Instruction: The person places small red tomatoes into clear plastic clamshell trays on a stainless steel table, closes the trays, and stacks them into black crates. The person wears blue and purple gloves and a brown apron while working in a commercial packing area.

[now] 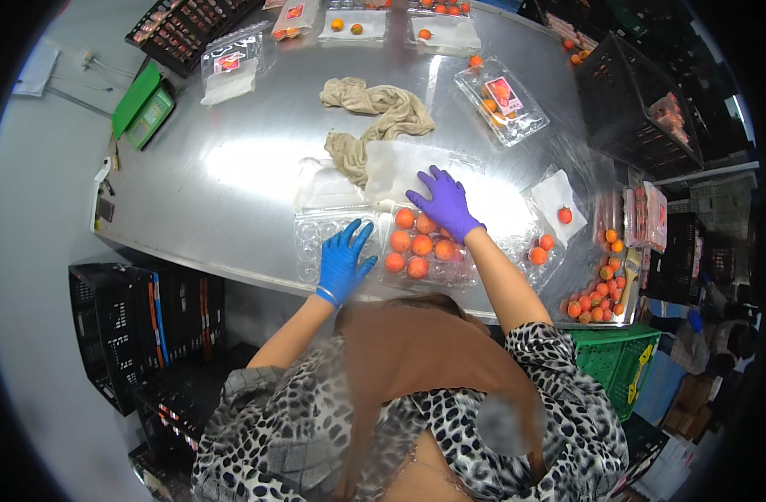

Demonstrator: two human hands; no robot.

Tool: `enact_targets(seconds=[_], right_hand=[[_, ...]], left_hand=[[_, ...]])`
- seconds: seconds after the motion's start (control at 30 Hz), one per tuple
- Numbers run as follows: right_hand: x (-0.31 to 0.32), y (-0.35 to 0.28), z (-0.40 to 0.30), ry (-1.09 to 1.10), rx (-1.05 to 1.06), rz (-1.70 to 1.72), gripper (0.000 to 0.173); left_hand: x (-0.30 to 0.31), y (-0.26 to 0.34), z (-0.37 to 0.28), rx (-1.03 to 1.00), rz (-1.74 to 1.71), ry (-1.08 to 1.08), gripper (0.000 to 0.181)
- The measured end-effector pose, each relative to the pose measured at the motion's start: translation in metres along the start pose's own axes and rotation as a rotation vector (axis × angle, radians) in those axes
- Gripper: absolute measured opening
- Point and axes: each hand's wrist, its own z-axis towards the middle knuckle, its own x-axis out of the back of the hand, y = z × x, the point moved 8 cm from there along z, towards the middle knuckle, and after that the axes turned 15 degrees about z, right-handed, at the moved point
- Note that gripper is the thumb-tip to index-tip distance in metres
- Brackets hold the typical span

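My left hand (345, 260), in a blue glove, rests with its fingers apart over an open clear plastic clamshell tray (308, 248) of round hollows. Right of it stands a second clear clamshell holding several orange-red fruits (422, 245), which look like persimmons or tomatoes. Over this box's upper right part lies my right hand (444, 202), in a purple glove, its fingers spread on a white liner sheet (392, 169). The palm hides some fruits. Whether a fruit lies beneath it, I cannot tell. Another open clamshell at the right holds loose fruits (538, 255) and a white liner (555, 197).
A crumpled beige cloth (383, 113) lies beyond the liners. A closed clamshell (502, 103) stands at the upper right, a green scale (146, 116) at the upper left. Loose fruits (599, 301) and a brush (632, 270) are at the right corner, near a black crate (634, 106).
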Motion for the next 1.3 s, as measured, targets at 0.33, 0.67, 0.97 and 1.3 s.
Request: enact_targets(seconds=[0.33,0.67,0.97,1.3], right_hand=[[0.048,-0.02,0.014,-0.006,0.096,0.256,0.051],[0.071,-0.021,0.169,0.431,0.04,0.064,0.043],[0.1,-0.072,0.134,0.469,0.376,0.387,0.03],[0.137,-0.031,-0.022,0.381,0.377,0.336,0.04]], left_hand=[[0.02,0.024,0.107,-0.124,-0.161,0.145,0.054],[-0.036,0.039,0.11,-0.19,-0.156,-0.014,0.048],[-0.036,0.04,0.109,-0.135,-0.162,-0.033,0.047],[-0.016,0.04,0.114,-0.185,-0.199,0.032,0.05]])
